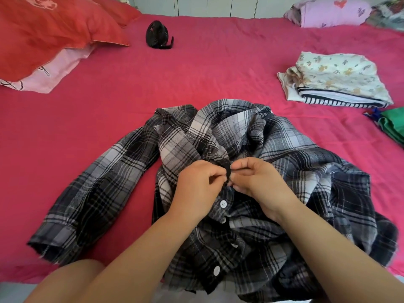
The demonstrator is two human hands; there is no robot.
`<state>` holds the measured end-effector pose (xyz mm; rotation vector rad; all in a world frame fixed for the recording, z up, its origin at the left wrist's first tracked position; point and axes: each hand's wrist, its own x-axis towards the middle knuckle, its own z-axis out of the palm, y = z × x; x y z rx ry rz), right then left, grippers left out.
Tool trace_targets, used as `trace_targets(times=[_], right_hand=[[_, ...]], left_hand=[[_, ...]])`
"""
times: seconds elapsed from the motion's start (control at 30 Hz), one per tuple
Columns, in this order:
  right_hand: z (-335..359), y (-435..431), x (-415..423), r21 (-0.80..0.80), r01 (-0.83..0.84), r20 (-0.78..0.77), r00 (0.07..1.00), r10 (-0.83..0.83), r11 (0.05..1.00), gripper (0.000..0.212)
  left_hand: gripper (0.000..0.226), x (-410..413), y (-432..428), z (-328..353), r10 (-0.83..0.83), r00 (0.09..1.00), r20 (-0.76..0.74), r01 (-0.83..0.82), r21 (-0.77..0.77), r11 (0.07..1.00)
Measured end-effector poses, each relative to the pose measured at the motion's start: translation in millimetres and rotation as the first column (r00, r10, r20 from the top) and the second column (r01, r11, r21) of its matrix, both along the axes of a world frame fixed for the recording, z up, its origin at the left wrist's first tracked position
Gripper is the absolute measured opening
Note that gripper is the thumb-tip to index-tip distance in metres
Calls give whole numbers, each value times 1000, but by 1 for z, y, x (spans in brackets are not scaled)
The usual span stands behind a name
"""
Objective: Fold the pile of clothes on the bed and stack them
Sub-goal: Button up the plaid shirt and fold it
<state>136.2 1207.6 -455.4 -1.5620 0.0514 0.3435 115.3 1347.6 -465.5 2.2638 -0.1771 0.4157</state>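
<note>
A grey and black plaid shirt (251, 136) lies front-up on the pink bed (196, 79), collar away from me, its left sleeve stretched out toward the near left. White buttons run down its placket. My left hand (199, 182) and my right hand (260, 180) meet at the placket just below the collar, each pinching one edge of the fabric between thumb and fingers. At the right of the bed sits a stack of folded clothes (334, 79), a floral piece on top of a striped one.
A red pillow (50, 33) over a pink one lies at the far left. A small black fan (158, 35) stands at the back middle. A folded lilac garment (330, 13) lies far right, and a green item (392, 125) sits at the right edge.
</note>
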Motion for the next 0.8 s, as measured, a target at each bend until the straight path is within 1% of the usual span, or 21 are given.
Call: trace_targets(times=[0.07, 0.1, 0.23, 0.37, 0.43, 0.5, 0.57, 0.6, 0.67, 0.8], right_hand=[[1, 0, 1, 72, -18, -49, 999, 22, 997, 12], [2, 0, 1, 83, -19, -49, 999, 23, 996, 11], [1, 0, 2, 8, 32, 0, 1000, -32, 999, 14], [1, 0, 3, 1, 45, 0, 999, -45, 999, 15], [0, 0, 4, 19, 61, -10, 998, -61, 998, 17], [-3, 2, 4, 36, 86, -15, 996, -86, 996, 19], [-6, 4, 3, 33, 105, -1, 994, -105, 994, 22], [-7, 5, 2, 15, 110, 23, 994, -111, 994, 22], [-10, 7, 1, -70, 119, 107, 988, -111, 990, 22], [-11, 8, -2, -287, 141, 281, 958, -57, 947, 25]], left_hand=[[9, 0, 0, -1, 14, 999, 46, -15, 20, 1000], [7, 0, 0, -2, 13, 998, 64, -15, 28, 1000], [6, -2, -1, -2, 6, 991, 133, -17, 83, 996], [12, -3, -2, -3, 26, 992, 121, -34, 57, 998], [13, -4, -3, -2, 40, 999, 37, -39, -19, 999], [10, -5, -4, -2, 41, 995, -91, -57, -173, 983], [14, -5, -5, 2, 23, 971, -237, -109, -359, 927], [16, -5, -5, 3, 11, 957, -289, -139, -424, 895], [15, -4, -5, 5, 4, 938, -347, -177, -468, 866], [9, -1, -4, 7, -22, 900, -436, -217, -490, 844]])
